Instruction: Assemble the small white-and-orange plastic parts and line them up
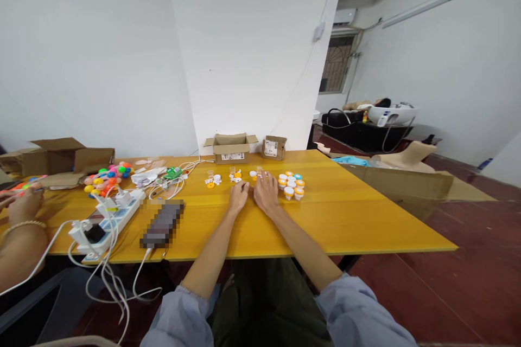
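Note:
My left hand (238, 196) rests on the yellow table with its fingers curled in. Whatever it may hold is hidden. Beside it, my right hand (266, 192) lies with fingers stretched forward over small white pieces, at a little clear cup (259, 169). Just right of that hand stands a cluster of small clear cups with white, orange and teal lids (288, 191). Beyond my left hand are an orange ring piece with white bits (237, 175) and another clear cup (232, 169). Farther left lie white dotted pieces (217, 179) and an orange ring (210, 185).
Two open cardboard boxes (231, 157) (273, 148) stand at the wall. To the left are a phone (163, 225) on a cable, a power strip (112, 225) with plugs, and colourful balls (106, 178). Another person's hand (26, 206) is at far left. A large carton (399, 192) adjoins the table's right side.

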Available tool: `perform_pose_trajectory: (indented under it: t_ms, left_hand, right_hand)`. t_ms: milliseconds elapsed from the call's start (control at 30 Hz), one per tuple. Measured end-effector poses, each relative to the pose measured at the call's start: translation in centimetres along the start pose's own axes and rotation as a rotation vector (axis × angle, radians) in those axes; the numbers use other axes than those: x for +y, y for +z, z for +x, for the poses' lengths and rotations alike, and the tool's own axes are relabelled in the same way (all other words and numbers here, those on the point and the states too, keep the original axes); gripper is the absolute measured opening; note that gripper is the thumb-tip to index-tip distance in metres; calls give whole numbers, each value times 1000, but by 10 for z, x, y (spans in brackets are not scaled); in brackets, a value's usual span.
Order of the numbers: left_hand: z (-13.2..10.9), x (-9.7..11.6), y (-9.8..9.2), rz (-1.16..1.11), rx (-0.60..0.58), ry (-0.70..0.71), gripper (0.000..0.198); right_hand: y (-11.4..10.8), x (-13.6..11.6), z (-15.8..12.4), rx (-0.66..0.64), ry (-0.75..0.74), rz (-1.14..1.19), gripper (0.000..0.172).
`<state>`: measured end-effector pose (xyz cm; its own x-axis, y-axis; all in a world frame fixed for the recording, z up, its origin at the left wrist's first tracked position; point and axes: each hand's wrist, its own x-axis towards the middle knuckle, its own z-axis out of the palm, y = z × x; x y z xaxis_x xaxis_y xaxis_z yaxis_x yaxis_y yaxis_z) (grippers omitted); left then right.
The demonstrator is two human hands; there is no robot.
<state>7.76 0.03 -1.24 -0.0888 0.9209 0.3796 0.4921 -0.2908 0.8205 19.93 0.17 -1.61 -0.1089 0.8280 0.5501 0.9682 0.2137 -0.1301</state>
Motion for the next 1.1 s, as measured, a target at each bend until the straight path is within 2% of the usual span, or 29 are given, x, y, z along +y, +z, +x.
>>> perform_pose_trajectory:
  t_ms: [133,300,400,533,600,867,1100]
  left_hand:
    - [-1,2,-1,-2,4,-13,19]
    - [0,0,-2,14,-11,-13,20]
    - [0,1,-3,21,-28,-16,21]
    - [-1,3,-4,15,-29,-16,21]
    - [-2,4,-5,15,-32,-14,22]
    - [-2,2,-5,14,-33,-6,23]
    - [0,-4,-2,15,-31,7,25]
  right_hand:
    - [-2,13,3,102,8,-46,43]
    - [-7,26,14,73,88,-98,47]
    - [-12,33,23,-6,88,-121,49]
    - [-22,43,27,-235,154,-170,49]
    - [-26,48,24,-301,182,-201,46]
    - [-39,68,8,-208,147,-188,38]
    - [-53,80,-4,-202,54,-216,41]
